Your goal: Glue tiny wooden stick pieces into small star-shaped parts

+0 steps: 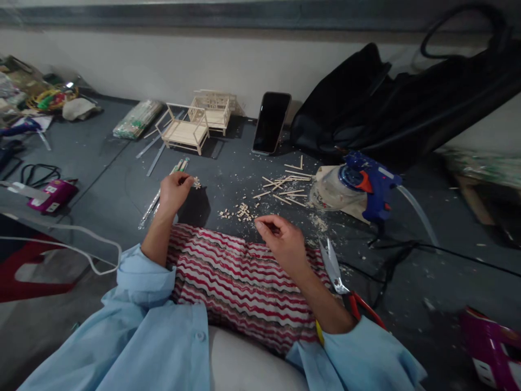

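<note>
My left hand (175, 193) is closed in a pinch on a small star-like wooden piece (197, 183) at its fingertips. Closer to the middle, my right hand (283, 239) has thumb and fingers pressed together at the edge of a pile of tiny cut wood bits (244, 212). Whether a bit sits between those fingertips is too small to make out. Thin wooden sticks (287, 184) lie scattered beyond the right hand. Scissors (334, 269) with red handles rest beside my right forearm, which partly covers them.
Two small wooden chair models, the nearer one (185, 133) and one behind (211, 111), stand near the wall. A phone (272, 124) leans there. To the right are a clear jar (336, 190), a blue glue gun (372, 184), cables and a black bag (391, 103). Packaged sticks (138, 118) lie left.
</note>
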Tool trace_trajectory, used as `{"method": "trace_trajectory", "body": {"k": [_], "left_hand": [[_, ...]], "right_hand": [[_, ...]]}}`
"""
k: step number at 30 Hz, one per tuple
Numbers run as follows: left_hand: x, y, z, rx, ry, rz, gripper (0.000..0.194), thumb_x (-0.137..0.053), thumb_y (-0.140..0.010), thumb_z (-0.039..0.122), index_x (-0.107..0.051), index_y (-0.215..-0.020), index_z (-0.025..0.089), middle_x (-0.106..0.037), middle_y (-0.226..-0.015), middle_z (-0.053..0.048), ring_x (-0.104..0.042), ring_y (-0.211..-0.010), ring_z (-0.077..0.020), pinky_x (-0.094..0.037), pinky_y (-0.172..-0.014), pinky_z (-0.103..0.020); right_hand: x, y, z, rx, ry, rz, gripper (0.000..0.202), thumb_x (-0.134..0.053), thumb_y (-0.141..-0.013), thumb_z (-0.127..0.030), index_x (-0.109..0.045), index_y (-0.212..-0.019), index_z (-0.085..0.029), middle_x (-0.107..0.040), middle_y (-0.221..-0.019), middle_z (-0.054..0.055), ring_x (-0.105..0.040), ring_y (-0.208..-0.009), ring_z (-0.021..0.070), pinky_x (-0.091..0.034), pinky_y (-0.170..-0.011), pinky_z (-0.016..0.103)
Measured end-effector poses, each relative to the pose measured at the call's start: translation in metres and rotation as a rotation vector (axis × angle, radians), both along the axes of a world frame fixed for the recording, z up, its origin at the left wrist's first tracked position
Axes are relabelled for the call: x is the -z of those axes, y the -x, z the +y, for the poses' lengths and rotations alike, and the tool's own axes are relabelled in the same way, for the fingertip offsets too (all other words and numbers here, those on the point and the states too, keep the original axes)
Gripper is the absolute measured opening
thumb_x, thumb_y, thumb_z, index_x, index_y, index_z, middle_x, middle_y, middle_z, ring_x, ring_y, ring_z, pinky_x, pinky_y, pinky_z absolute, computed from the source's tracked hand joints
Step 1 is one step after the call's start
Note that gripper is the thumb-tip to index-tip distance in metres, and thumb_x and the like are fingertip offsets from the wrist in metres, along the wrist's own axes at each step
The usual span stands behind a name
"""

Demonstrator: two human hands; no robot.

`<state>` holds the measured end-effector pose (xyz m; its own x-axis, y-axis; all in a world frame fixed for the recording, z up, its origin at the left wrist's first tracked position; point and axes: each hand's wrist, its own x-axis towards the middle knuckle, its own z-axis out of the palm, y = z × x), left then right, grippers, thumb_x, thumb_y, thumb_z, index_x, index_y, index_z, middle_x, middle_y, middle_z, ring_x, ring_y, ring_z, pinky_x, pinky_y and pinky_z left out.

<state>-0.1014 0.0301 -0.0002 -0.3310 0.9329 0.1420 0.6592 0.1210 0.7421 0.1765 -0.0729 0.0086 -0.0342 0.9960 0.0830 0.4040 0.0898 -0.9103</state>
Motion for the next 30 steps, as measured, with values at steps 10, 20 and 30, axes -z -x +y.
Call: {"method": "trace_trajectory", "body": {"k": [10,20,30], "left_hand": [[0.006,-0.004,-0.001,0.085,0.077,0.097,0.019,-0.059,-0.074,0.032,-0.069,-0.071,0.017,-0.066,-0.069,-0.005,-0.058,-0.067,-0.0194,-0.041,-0.064,-0.031],[-0.006,-0.015,-0.007,0.010,-0.137,0.003,0.019,-0.058,-0.079,0.034,-0.056,-0.067,0.019,-0.049,-0.061,0.003,-0.044,-0.060,-0.0126,-0.035,-0.061,-0.027],[-0.003,-0.084,-0.040,0.468,-0.157,-0.075,0.032,-0.049,-0.090,0.032,-0.040,-0.062,0.021,-0.038,-0.055,0.004,-0.038,-0.056,-0.0120,-0.029,-0.057,-0.027]], "right_hand": [[0.001,-0.001,0.001,-0.018,-0.010,-0.024,0.022,-0.060,-0.086,-0.038,-0.073,-0.085,-0.020,-0.074,-0.079,0.003,-0.065,-0.069,0.0172,-0.048,-0.065,0.027],[-0.001,0.001,0.001,0.020,-0.005,-0.003,0.024,-0.060,-0.086,-0.039,-0.072,-0.085,-0.019,-0.071,-0.074,0.003,-0.062,-0.065,0.0160,-0.046,-0.063,0.026],[-0.002,-0.003,0.000,0.175,-0.031,0.080,0.031,-0.055,-0.090,-0.047,-0.068,-0.084,-0.020,-0.055,-0.057,-0.003,-0.049,-0.051,0.0120,-0.040,-0.053,0.024]]}}
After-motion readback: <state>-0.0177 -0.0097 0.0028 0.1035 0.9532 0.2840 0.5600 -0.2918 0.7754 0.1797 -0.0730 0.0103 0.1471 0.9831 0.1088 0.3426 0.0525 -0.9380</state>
